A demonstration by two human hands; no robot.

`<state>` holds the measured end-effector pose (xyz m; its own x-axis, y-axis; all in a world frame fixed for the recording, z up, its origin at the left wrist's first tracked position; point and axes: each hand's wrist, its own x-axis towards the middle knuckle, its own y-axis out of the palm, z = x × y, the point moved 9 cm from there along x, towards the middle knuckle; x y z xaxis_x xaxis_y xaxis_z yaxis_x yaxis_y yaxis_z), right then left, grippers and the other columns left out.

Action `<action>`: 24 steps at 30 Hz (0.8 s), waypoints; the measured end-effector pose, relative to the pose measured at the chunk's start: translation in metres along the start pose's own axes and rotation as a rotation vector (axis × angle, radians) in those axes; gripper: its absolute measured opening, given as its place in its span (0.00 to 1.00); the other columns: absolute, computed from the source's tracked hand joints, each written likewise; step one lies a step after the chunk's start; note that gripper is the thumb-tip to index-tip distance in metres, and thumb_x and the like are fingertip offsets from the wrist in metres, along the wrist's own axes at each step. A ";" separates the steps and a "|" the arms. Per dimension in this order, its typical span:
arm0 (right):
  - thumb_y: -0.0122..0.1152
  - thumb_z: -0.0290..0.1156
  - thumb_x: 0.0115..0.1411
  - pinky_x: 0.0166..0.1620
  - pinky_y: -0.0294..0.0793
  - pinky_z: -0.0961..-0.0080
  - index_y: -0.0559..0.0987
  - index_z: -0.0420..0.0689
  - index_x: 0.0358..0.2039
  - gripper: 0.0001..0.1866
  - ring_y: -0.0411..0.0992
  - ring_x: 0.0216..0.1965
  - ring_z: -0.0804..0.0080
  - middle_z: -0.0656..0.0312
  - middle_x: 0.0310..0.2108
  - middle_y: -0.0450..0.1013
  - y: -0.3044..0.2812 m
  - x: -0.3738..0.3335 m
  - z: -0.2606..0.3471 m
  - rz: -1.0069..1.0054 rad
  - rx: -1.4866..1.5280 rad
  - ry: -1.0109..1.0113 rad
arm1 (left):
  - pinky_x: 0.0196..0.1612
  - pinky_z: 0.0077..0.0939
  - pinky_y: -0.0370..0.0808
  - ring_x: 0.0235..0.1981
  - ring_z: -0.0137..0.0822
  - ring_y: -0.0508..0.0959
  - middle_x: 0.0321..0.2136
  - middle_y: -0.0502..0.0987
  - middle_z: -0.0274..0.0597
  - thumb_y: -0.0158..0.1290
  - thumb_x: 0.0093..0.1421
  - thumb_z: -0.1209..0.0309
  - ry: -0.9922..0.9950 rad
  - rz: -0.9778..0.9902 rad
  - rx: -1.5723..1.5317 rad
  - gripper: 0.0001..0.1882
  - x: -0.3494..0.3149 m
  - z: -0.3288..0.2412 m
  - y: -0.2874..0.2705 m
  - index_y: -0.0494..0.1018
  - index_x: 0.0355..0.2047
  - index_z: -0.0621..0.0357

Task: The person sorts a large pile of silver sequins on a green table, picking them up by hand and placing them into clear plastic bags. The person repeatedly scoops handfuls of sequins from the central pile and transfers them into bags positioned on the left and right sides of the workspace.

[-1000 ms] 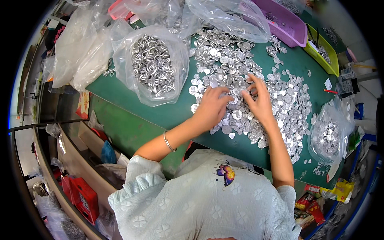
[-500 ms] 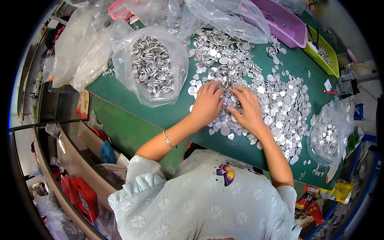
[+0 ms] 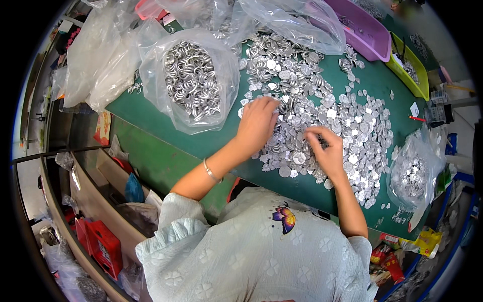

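Observation:
A wide pile of small silver metal pieces [image 3: 359,131], some round and some leaf-shaped, lies spread over the green table [image 3: 201,151]. My left hand [image 3: 256,126] rests at the pile's left side, its fingers bent over the pieces and its thumb apart from them. Farther right, my right hand [image 3: 328,151] is just above the near part of the pile. Its thumb and forefinger come close together at the tips; whatever is between them is too small to make out. Left of my left hand stands an open clear plastic bag [image 3: 229,95] full of silver rings [image 3: 191,80].
Clear plastic sheeting [image 3: 297,25] covers part of the far side. A purple basket [image 3: 370,43] and a lime green basket [image 3: 420,85] stand at the far right. Another filled clear bag [image 3: 415,173] sits at the right edge. Drawers with a red basket [image 3: 103,251] are at lower left.
My hands have moved apart: the right one has drawn back to the right and its fingers have closed up, the left one has shifted slightly left. More of the pile shows between them.

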<state>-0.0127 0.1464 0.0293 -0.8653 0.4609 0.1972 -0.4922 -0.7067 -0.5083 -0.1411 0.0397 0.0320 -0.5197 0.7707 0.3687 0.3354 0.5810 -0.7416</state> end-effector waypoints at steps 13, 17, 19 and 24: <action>0.54 0.20 0.51 0.47 0.63 0.67 0.75 0.41 0.41 0.14 0.66 0.46 0.60 0.57 0.40 0.72 0.039 0.060 0.013 0.074 -0.324 -0.310 | 0.31 0.33 0.71 0.29 0.45 0.73 0.29 0.69 0.43 0.58 0.46 0.77 -0.118 0.111 -0.088 0.12 0.017 0.014 0.022 0.69 0.31 0.62; 0.55 0.21 0.52 0.46 0.63 0.68 0.76 0.40 0.38 0.11 0.67 0.43 0.60 0.56 0.36 0.73 0.026 0.054 0.011 0.080 -0.354 -0.241 | 0.34 0.28 0.73 0.33 0.37 0.76 0.32 0.70 0.42 0.55 0.49 0.81 -0.208 0.014 -0.383 0.10 0.009 0.027 0.010 0.68 0.31 0.63; 0.56 0.22 0.52 0.47 0.63 0.68 0.76 0.40 0.36 0.09 0.68 0.42 0.60 0.56 0.34 0.73 0.014 0.049 0.000 0.070 -0.346 -0.170 | 0.37 0.26 0.75 0.36 0.35 0.77 0.35 0.71 0.41 0.54 0.50 0.82 -0.329 0.070 -0.590 0.10 0.007 0.034 0.011 0.67 0.33 0.64; 0.59 0.25 0.51 0.47 0.64 0.69 0.76 0.40 0.33 0.08 0.68 0.40 0.60 0.57 0.33 0.73 -0.010 0.029 -0.002 0.071 -0.159 -0.025 | 0.42 0.28 0.75 0.41 0.39 0.75 0.38 0.71 0.45 0.48 0.54 0.80 -0.617 0.147 -1.538 0.12 -0.011 0.040 0.029 0.65 0.40 0.64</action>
<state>-0.0321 0.1682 0.0381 -0.9003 0.3980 0.1763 -0.4106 -0.6417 -0.6477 -0.1567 0.0374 -0.0165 -0.5024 0.8436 -0.1898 0.6218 0.5050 0.5986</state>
